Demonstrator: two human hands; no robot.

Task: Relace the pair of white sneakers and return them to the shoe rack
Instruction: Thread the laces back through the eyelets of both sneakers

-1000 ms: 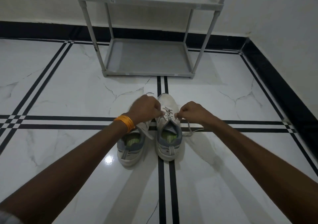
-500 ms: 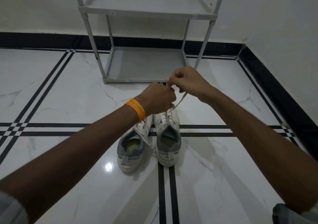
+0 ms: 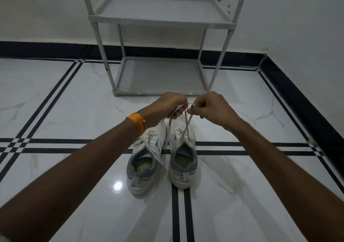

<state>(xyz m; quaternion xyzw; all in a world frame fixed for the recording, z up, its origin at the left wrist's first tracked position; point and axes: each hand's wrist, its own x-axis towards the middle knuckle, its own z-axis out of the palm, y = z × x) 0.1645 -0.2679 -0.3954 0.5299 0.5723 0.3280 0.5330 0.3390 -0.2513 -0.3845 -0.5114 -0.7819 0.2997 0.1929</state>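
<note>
Two white sneakers with grey collars stand side by side on the floor, heels toward me. The left sneaker [image 3: 144, 159] has its laces lying loose. From the right sneaker [image 3: 183, 159] a white lace [image 3: 184, 128] runs up in two crossing strands. My left hand [image 3: 167, 107], with an orange band at the wrist, pinches one strand above the toe. My right hand [image 3: 210, 107] pinches the other strand, close beside the left hand. Both hands are lifted above the shoes. The grey shoe rack [image 3: 160, 21] stands just beyond, its two shelves bare.
The floor is glossy white marble [image 3: 242, 195] with black inlay lines. A black skirting [image 3: 297, 85] runs along the back wall and the right wall, which meet in a corner at the right. The rack's legs [image 3: 104, 55] stand against the back wall.
Both hands rose from the right sneaker's tongue and pulled the lace ends up, then came slightly down and apart. The view tilted up, showing more of the rack.
</note>
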